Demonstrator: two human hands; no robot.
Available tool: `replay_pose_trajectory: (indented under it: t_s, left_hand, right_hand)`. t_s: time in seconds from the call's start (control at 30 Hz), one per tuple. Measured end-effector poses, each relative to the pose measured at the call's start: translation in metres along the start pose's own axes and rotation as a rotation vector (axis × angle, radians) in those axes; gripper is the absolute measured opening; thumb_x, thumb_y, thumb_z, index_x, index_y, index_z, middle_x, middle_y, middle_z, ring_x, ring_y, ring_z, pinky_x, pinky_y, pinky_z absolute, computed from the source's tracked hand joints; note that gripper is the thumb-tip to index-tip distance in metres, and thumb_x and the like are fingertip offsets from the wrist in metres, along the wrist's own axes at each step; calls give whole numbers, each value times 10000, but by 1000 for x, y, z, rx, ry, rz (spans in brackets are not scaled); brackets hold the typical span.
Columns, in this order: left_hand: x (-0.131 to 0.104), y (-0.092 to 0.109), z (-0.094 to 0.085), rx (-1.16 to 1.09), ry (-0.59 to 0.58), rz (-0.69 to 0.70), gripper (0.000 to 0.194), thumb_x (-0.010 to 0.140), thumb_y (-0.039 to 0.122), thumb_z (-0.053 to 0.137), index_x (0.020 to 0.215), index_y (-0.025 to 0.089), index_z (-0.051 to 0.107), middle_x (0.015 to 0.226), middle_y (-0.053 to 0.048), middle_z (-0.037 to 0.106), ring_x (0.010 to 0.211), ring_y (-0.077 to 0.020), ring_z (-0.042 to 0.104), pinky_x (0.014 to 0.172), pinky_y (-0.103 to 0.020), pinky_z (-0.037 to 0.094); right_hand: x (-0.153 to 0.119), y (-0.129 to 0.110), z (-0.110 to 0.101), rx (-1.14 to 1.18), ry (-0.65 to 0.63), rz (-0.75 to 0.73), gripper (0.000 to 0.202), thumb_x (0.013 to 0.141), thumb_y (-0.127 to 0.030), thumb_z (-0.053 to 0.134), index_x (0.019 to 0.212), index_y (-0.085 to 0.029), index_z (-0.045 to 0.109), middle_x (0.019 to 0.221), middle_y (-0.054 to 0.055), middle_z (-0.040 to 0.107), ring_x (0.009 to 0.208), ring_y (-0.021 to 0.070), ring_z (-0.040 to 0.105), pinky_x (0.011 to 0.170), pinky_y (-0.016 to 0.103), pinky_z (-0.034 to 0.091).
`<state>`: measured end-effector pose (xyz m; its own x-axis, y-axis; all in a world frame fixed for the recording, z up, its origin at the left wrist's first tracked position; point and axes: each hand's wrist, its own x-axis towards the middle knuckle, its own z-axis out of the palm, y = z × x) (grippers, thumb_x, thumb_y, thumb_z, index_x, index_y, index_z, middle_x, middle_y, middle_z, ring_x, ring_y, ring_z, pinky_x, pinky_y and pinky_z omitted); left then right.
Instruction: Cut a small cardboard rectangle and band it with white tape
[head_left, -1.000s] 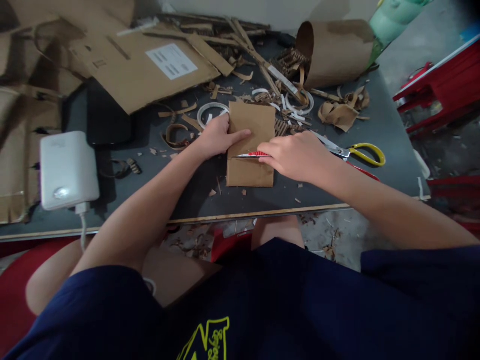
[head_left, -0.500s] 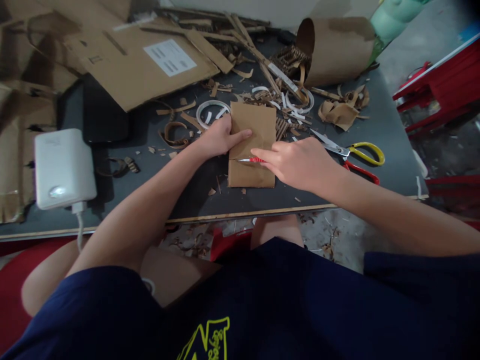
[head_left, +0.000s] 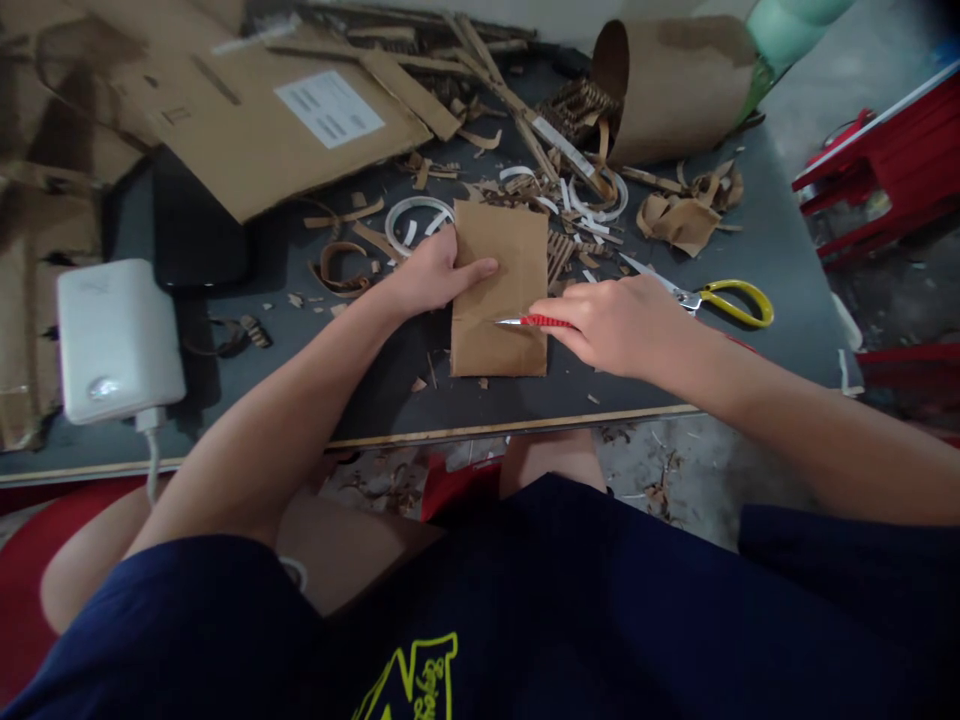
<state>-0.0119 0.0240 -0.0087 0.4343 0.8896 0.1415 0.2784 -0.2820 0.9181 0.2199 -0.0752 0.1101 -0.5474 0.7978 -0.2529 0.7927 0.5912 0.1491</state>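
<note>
A rectangular piece of brown cardboard [head_left: 510, 345] lies on the dark table near its front edge. My left hand [head_left: 435, 272] grips the left side of the cardboard, its thumb stretched over the top face and the other fingers hidden at the edge. My right hand [head_left: 619, 322] is closed around a thin red tool [head_left: 546, 321] with a pointed metal tip. The tip points left, over the lower middle of the cardboard. Beyond my right hand are scissors [head_left: 739, 304] with a yellow handle, partly covered by my forearm.
A white power bank [head_left: 120, 340] with a cable and a black device [head_left: 196, 225] sit at the left. Behind are a large cardboard sheet [head_left: 255, 135], a tape roll [head_left: 397, 222], scraps and a cardboard tube [head_left: 682, 90]. The table's front edge [head_left: 517, 427] is close.
My right hand has moved to the right with the red tool, so the tip has shifted from the cardboard's left side toward its middle. My left hand keeps its hold. The view has shifted slightly.
</note>
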Motion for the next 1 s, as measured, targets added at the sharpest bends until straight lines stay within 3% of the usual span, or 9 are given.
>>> replay_pose_trajectory:
  t_s: [0.1,0.37,0.67,1.0]
  left_hand:
    - [0,0,-1,-15,-79,-2,645,788,579,764,1227,145,578,1226,-142,664,1233,-355,606,1101,-521,489]
    - [-3,4,-1,-40,-73,-34,602,796,503,773,1226,129,577,1218,-149,664,1212,-353,616,1095,-527,489]
    - [-5,5,-1,9,-63,1,647,816,556,735,1245,105,557,1234,-173,664,1185,-348,631,1082,-518,511]
    - [-3,0,-1,-24,-73,34,670,803,560,736,1248,103,534,1236,-180,659,1195,-365,630,1048,-537,533]
  right_hand:
    - [1,2,0,2,-1,0,381,1028,-387,355,1260,-322,650,1000,44,757,682,170,627,538,295,185]
    - [-3,16,6,67,-11,-15,429,1028,-397,333,1311,-321,647,1095,41,767,749,191,666,547,295,235]
    - [-5,23,7,46,-38,-9,406,1012,-381,377,1309,-343,651,1145,9,766,819,198,679,551,287,243]
    - [-18,49,25,87,-50,-4,425,1008,-402,369,1330,-353,643,1244,-5,742,934,198,700,575,274,313]
